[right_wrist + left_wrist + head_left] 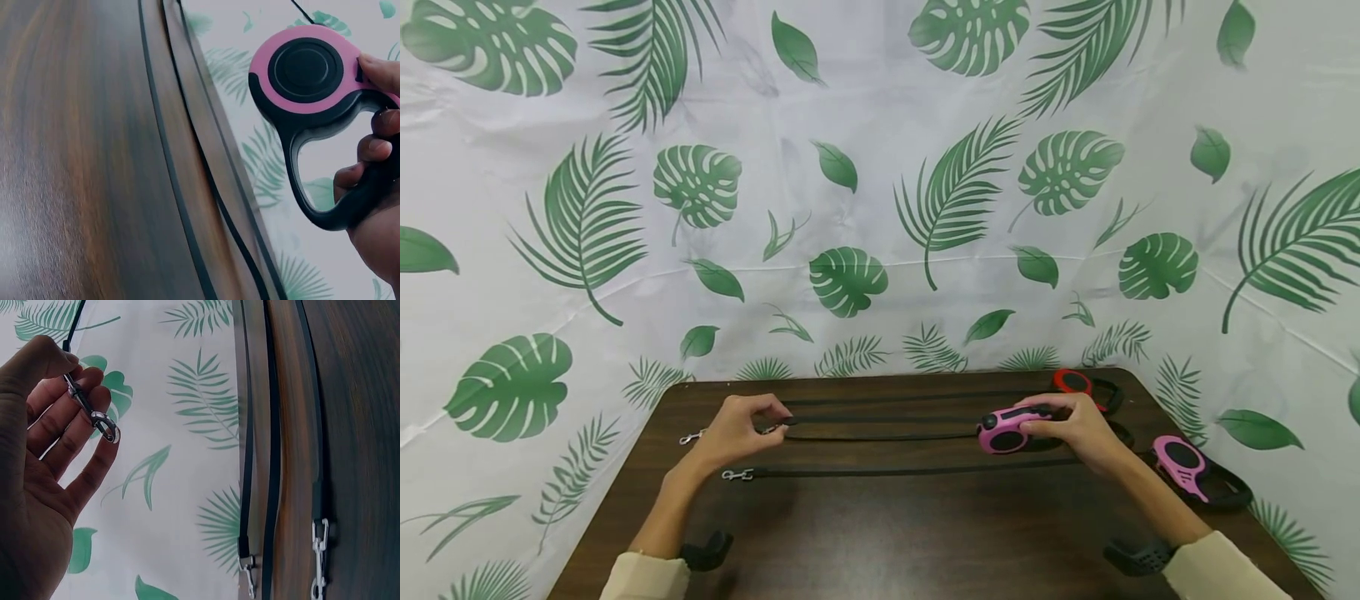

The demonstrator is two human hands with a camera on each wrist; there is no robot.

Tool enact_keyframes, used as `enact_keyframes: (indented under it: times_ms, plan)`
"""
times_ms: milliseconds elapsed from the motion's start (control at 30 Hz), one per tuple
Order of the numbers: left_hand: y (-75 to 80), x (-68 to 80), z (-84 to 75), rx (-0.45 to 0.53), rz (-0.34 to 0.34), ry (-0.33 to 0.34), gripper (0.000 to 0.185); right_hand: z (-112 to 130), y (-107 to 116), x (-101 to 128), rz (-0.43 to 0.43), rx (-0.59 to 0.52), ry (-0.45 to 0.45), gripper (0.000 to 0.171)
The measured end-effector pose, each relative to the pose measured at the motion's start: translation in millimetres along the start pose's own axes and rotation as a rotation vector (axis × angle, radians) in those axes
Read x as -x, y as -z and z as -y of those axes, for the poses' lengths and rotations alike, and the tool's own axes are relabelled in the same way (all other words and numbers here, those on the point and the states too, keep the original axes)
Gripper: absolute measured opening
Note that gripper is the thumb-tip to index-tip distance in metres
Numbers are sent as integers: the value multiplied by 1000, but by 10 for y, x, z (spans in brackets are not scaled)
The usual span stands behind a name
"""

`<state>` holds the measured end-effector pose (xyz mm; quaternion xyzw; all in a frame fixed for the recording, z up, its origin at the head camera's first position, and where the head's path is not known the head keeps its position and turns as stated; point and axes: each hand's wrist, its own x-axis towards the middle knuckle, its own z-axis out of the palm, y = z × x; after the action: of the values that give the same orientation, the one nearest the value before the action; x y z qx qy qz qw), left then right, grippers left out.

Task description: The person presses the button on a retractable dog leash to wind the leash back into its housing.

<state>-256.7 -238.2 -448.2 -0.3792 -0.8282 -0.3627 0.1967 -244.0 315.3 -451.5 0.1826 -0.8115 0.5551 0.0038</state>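
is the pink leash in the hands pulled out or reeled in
Pulled out: its black strap spans from the pink leash to the left hand.

Second pink leash (pixel 1183 468) & a red one (pixel 1075 382) are lying on the brown table (pixel 887 542) w/ their black tapes stretched across. Leaf-print cloth (pixel 880 167) is hanging behind

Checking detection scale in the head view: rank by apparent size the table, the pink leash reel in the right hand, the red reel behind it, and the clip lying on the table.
1. table
2. pink leash reel
3. red reel, partly hidden, so unsure
4. clip
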Motion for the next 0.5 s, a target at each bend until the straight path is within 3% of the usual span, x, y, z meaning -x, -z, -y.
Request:
enact_keyframes:
  times_ms: [500]
  plan:
    - [-164, -103, -79, 38, 23, -13, 20, 113, -201, -36, 12, -45, 19, 29]
